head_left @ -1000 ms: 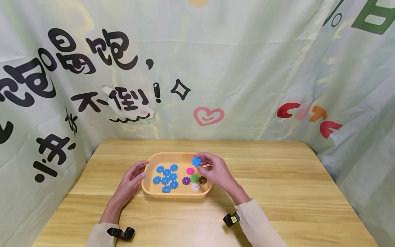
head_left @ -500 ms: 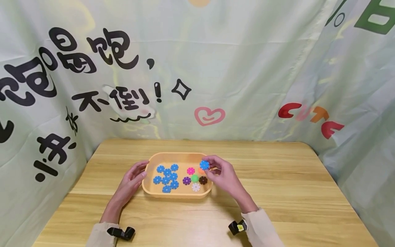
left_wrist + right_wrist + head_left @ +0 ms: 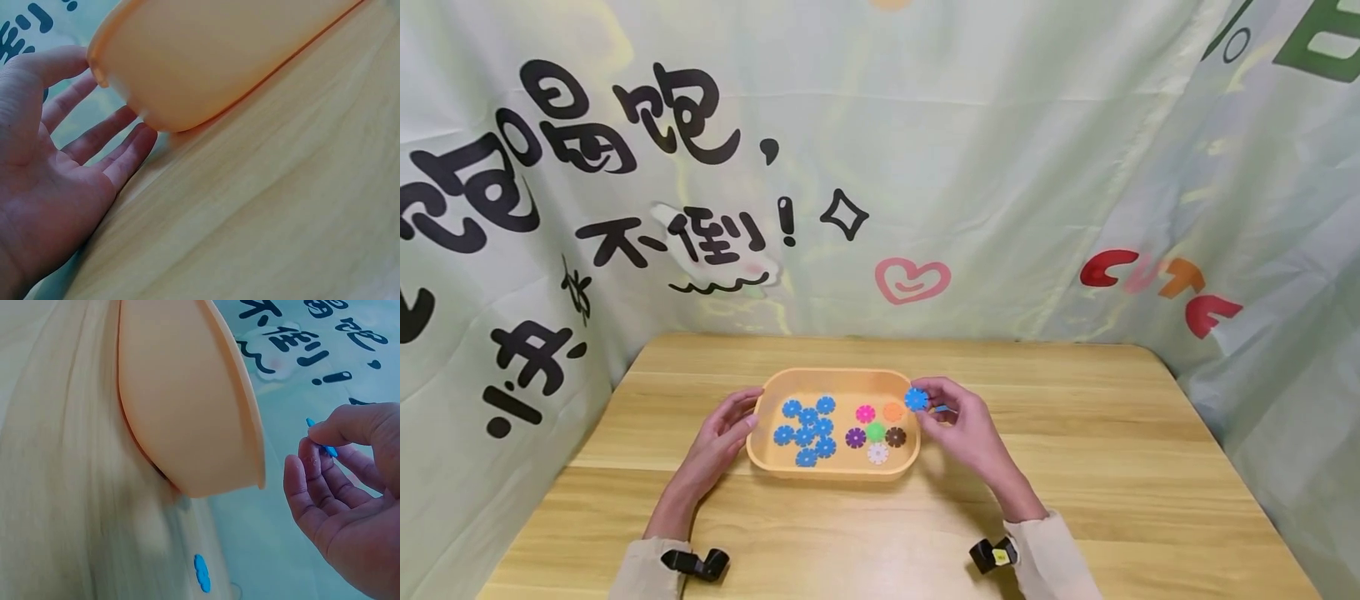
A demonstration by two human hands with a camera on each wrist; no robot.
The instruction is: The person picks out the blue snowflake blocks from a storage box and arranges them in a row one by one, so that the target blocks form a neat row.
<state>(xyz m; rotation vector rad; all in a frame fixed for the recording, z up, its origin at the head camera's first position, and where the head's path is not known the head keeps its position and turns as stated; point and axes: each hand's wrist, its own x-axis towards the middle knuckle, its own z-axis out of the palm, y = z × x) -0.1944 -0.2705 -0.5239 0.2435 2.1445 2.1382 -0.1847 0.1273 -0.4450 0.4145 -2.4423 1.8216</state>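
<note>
The orange tray (image 3: 831,473) stands on the table, with several blue flower-shaped discs (image 3: 805,435) in its left half. Single pink (image 3: 865,413), orange (image 3: 893,412), purple (image 3: 855,437), green (image 3: 876,432), brown (image 3: 896,437) and white (image 3: 877,453) discs lie in the right half. My left hand (image 3: 724,433) rests its loosely extended fingers and thumb against the tray's left end. Just past the right rim, my right hand (image 3: 958,425) pinches one blue disc (image 3: 322,437) between thumb and fingers. Another blue disc (image 3: 201,573) lies on the table below that hand, mostly hidden in the head view.
A wooden table (image 3: 1112,467) extends around the tray on all sides. Behind it and along both sides hangs a pale printed curtain (image 3: 1000,183). Black wrist cameras sit at the left cuff (image 3: 696,565) and right cuff (image 3: 992,555).
My right hand has carried the blue disc rightward from over the tray to beyond its right rim, uncovering the orange disc. The left hand has stayed at the tray's left end.
</note>
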